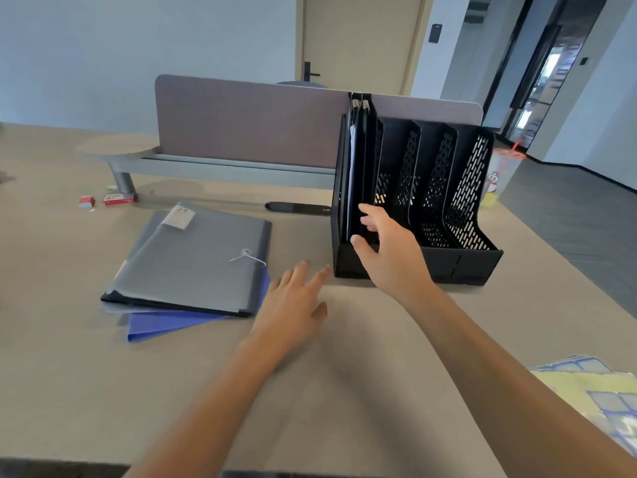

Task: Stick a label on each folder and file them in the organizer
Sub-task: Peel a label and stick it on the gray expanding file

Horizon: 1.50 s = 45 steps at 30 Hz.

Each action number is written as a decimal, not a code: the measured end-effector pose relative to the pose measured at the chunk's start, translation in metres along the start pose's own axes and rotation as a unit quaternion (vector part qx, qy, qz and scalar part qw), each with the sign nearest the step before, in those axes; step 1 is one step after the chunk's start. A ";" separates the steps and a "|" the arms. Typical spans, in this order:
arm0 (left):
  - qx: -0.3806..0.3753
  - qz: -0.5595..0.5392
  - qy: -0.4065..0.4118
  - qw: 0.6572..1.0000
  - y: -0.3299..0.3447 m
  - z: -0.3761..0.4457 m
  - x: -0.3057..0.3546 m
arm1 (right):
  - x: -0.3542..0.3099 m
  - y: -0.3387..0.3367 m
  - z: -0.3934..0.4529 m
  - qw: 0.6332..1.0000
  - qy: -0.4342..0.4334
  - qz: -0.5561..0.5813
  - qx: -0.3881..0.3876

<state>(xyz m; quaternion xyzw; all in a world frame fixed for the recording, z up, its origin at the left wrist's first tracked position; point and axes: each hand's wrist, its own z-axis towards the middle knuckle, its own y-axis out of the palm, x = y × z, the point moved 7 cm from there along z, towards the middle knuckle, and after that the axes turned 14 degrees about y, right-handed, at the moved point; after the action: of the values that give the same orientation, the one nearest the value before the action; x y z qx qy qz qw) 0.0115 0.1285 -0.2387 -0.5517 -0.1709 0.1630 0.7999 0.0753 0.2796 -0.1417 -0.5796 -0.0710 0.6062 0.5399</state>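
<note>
Right hand (386,250), fingers loosely spread, steadies filed black folders (360,167) in the organizer (448,263); empty left hand (293,301) should next lift the labelled grey folder (193,260).

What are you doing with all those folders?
A person is filing folders. The right hand is at the black organizer, touching the black folders standing in its leftmost slot. The left hand lies open on the desk, beside a stack with a labelled grey folder on top and a blue folder underneath.
</note>
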 end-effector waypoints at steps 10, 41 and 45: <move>0.046 0.055 -0.206 0.976 -0.068 -0.138 -0.090 | -0.055 0.111 -0.082 0.988 -0.025 -0.018 -0.149; 0.038 0.065 -0.200 0.977 -0.078 -0.178 -0.059 | -0.022 0.137 -0.157 0.946 -0.072 -0.189 -0.252; -0.007 0.032 -0.177 0.984 -0.071 -0.179 -0.015 | 0.000 0.099 -0.213 0.939 -0.080 -0.204 -0.265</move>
<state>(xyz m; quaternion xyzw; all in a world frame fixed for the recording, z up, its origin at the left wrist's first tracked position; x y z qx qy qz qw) 0.0844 -0.0502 -0.2334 -0.5246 -0.2935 0.2827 0.7475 0.1845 0.1246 -0.2804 -0.6242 -0.3885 0.4866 0.4719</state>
